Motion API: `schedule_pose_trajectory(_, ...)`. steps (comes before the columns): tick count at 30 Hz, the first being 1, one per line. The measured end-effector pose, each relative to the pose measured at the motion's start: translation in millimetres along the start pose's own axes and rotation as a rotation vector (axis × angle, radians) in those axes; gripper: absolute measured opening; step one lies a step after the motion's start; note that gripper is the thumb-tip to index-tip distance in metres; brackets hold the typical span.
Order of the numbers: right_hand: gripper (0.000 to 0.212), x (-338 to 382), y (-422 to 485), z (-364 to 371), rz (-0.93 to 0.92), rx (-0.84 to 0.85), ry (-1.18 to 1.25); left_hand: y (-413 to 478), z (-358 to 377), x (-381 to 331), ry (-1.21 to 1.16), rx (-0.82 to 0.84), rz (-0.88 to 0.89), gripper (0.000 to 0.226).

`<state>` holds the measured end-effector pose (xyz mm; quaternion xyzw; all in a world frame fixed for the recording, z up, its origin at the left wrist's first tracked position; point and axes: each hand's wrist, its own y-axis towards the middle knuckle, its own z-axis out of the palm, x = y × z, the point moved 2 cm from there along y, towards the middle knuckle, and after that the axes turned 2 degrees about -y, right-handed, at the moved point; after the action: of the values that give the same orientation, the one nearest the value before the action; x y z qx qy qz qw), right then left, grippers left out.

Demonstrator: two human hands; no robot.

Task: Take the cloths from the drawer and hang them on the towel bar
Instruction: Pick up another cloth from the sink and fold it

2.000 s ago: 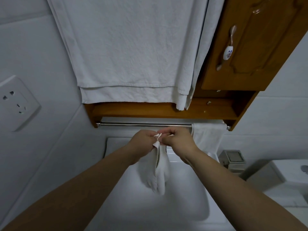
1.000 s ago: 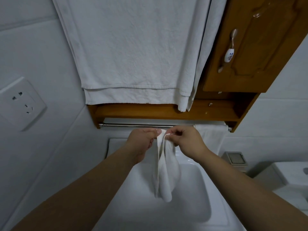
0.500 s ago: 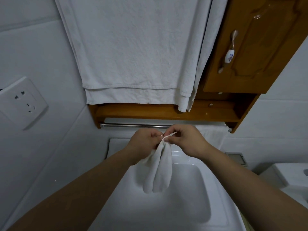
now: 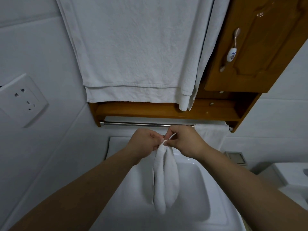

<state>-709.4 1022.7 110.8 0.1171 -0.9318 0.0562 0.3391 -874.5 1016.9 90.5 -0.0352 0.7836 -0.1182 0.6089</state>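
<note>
The cloth (image 4: pixel 165 177) was soft white terry, gathered at its top and hanging in two long rounded lobes with a deep fold between them. It hung at six o'clock from the hands, in the air over the smooth, glossy white sink (image 4: pixel 200 189). The left hand (image 4: pixel 143 141) and right hand (image 4: pixel 185 142) met knuckle to knuckle at the centre, fingers curled, each thumb and forefinger pinching the cloth's upper edge, a thin corner of it poking up between them. At twelve o'clock from the hands, just beyond them, ran the towel bar (image 4: pixel 141 124), a slim polished metal rod fixed under a varnished wooden shelf (image 4: pixel 150 110); the cloth was not on it. A second white cloth (image 4: pixel 210 132) was draped over the bar's end at two o'clock from the hands. A big, crinkled white towel (image 4: pixel 133 47) filled the frame at twelve o'clock, its hemmed lower edge covering the shelf's upper part. At two o'clock stood a carved wooden cabinet door (image 4: pixel 260 47) with a metal-and-ceramic handle (image 4: pixel 230 50). A white wall socket (image 4: pixel 21 100) sat at nine o'clock on pale tile, and a small grey box (image 4: pixel 235 157) at three o'clock.
</note>
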Motion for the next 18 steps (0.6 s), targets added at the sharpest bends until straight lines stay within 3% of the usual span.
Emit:
schedule_pose_trajectory(6,0.021,-2.5,-0.1,1.6,0.033,-0.062,0.141,-0.9,-1.0,1.6,-0.04,0.036,0.039,0.014)
schedule_pose_trajectory(12,0.017,-5.8,1.6,-0.1,0.064,-0.081,0.197,-5.6,1.4,-5.9,0.024,0.138,0.05,0.01)
schedule_pose_trajectory(18,0.018,-9.7,2.7,-0.4,0.196,-0.011,0.704,-1.5,-4.3,-11.0,-0.03,0.016,0.119,0.015)
